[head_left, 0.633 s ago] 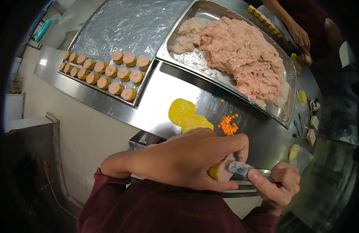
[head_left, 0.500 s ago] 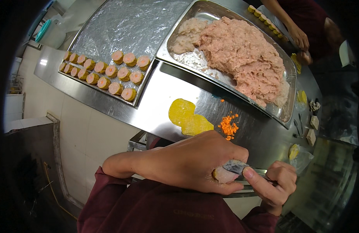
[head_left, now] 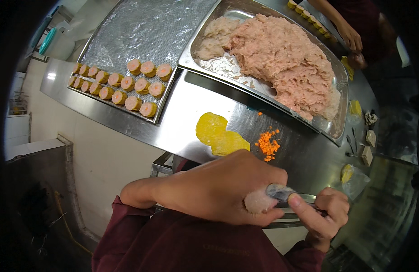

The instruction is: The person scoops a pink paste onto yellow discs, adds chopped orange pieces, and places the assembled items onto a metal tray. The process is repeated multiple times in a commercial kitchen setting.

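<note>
Left hand [head_left: 218,188] cupped round a lump of pink filling [head_left: 257,201] at its fingertips | right hand [head_left: 325,215] clenched on a metal spatula [head_left: 280,192], blade touching that lump | I see yellow wrappers [head_left: 218,136] just beyond the knuckles

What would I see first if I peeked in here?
A big pink heap of minced filling in a steel pan at the top. Left of it, rows of orange-topped dumplings sit on a tray. Down front, the left hand cups a dumpling while the right hand presses it with a flat tool.
</note>
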The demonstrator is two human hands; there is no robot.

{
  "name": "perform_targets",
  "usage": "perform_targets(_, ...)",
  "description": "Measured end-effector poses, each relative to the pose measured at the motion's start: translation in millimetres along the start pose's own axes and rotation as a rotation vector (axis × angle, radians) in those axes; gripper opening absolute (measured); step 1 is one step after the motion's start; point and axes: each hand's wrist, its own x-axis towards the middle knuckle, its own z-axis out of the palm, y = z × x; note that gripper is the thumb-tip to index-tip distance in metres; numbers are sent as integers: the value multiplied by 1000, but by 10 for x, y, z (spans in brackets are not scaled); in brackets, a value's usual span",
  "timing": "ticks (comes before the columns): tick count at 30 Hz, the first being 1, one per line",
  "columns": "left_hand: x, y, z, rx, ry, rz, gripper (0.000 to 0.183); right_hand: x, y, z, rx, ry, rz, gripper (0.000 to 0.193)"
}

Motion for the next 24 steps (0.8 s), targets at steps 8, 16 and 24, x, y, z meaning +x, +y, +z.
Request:
perform_targets(8, -200, 71, -260, 253, 112, -61, 32, -451, 480, 286, -112, -96, 242, 49)
perform_targets(16, -285, -88, -241, 155, 277, -34, 43, -1060, 830, 733, -20, -108, 486, 51)
perform_targets(24, -214, -101, -293, 187, 145, -49, 38, -1069, 871, 748, 194, -80, 576, 43)
